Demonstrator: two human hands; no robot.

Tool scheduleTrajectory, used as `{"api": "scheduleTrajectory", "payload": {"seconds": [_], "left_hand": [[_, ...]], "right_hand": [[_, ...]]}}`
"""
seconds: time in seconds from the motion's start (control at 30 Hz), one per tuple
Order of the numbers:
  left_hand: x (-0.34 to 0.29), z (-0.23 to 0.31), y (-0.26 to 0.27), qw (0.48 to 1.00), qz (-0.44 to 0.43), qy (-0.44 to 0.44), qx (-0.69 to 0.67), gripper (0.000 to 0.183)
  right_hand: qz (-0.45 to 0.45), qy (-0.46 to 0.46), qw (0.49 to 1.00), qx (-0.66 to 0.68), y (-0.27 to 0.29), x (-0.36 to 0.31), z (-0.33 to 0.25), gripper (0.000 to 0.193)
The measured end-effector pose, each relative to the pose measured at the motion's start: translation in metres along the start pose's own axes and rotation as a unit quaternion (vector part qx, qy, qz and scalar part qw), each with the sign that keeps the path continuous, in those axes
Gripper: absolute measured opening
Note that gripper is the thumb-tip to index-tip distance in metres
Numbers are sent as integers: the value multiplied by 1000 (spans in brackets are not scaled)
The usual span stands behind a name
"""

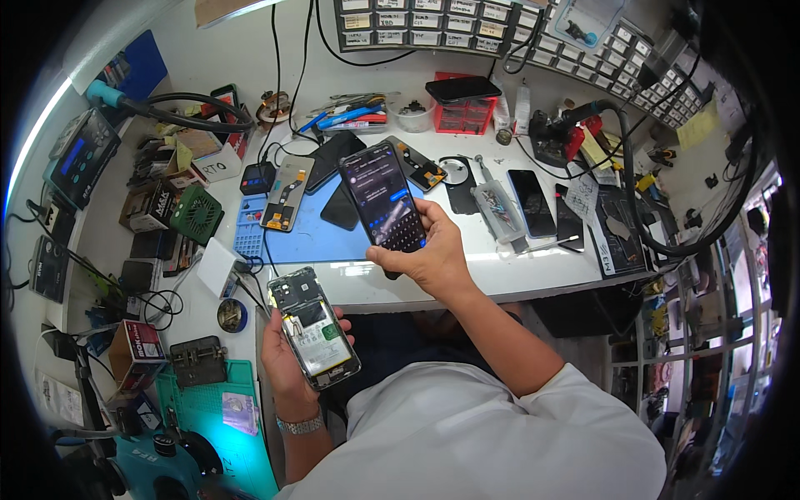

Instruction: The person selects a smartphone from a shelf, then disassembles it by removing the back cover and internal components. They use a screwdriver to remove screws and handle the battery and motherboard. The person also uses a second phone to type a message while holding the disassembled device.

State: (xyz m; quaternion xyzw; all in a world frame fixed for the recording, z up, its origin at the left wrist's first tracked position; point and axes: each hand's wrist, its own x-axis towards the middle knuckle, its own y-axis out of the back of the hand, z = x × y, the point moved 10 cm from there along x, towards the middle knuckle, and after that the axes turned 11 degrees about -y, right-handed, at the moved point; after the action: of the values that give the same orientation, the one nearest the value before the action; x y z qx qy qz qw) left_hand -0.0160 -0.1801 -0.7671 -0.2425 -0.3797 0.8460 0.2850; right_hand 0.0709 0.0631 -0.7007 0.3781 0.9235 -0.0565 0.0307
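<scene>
My left hand (287,362) is closed around an opened smartphone (315,329), whose back cover is off so that its battery and inner boards show. That phone is held tilted just off the bench's front edge. In my right hand (437,254) is a lit smartphone (383,196), gripped by its lower end, with a chat and an on-screen keyboard on its display. It is held above the blue work mat (321,246). On the mat, beside the lit phone, lie a dark phone part (339,208) and a phone screen assembly (286,193) with its inner side up.
Small-parts drawers (425,21) line the back wall. A red box (462,115) stands at the rear. To the right are a clear tray (497,208), a dark phone (531,204) and a looping black hose (637,200). At left stand a green fan (196,213) and a teal microscope (158,467).
</scene>
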Motion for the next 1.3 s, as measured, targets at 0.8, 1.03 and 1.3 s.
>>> {"api": "scheduleTrajectory", "payload": {"seconds": [0.8,1.03,1.3], "left_hand": [[43,-50,-30,996,-49,76,6,64],[43,-52,-28,996,-45,78,6,65],[45,-54,-30,996,-46,79,-5,64]], "right_hand": [[29,49,985,162,81,-8,44,77],[18,28,982,185,82,-12,47,85],[14,23,980,197,82,-14,45,84]]}}
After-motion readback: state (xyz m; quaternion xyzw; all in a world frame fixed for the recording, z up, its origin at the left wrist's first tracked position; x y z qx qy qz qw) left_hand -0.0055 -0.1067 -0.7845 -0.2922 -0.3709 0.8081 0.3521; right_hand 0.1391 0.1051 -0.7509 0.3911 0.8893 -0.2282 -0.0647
